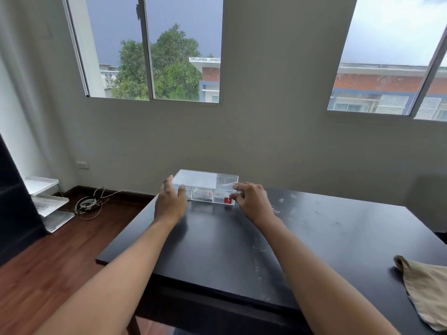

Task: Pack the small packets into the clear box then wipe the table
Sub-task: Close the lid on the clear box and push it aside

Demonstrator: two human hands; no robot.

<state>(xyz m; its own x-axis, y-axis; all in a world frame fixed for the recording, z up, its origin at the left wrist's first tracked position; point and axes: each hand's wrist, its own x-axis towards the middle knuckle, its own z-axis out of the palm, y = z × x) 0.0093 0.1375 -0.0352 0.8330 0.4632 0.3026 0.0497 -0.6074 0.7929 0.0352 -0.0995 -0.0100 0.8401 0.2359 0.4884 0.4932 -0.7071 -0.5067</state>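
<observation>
up at the far left corner of the black table [314,238], the clear box [205,187] is sitting flat with its lid closed, a rectangular case of glossy see-through plastic with sharp edges and thin inner walls dividing it into compartments. through the front wall some small packets [204,195] are showing as pale, crinkled shapes with a touch of red, too blurred to count. a small red sticker [227,200] is clinging to the box's front right corner.

both bare arms are reaching forward across the table. the left hand [170,205] is resting against the box's left end, fingers spread and loose, thumb lying on the front edge; it is touching the plastic rather than clamping it. the right hand [251,201] is sitting at the box's right end, fingers curled and fingertips meeting the front corner just beside the sticker; whether it is pinching the box or only brushing it, i cannot tell.

the tabletop is showing a smooth, slightly shiny dark surface, marked with pale smudges and specks to the right of the box. near the right edge, well apart from the box, a beige cloth [425,288] is lying crumpled, soft and finely ribbed, one corner folded up.

beyond the table, a coil of thin white cable [88,204] is lying on the reddish wooden floor beside a white tiered rack [49,201].
</observation>
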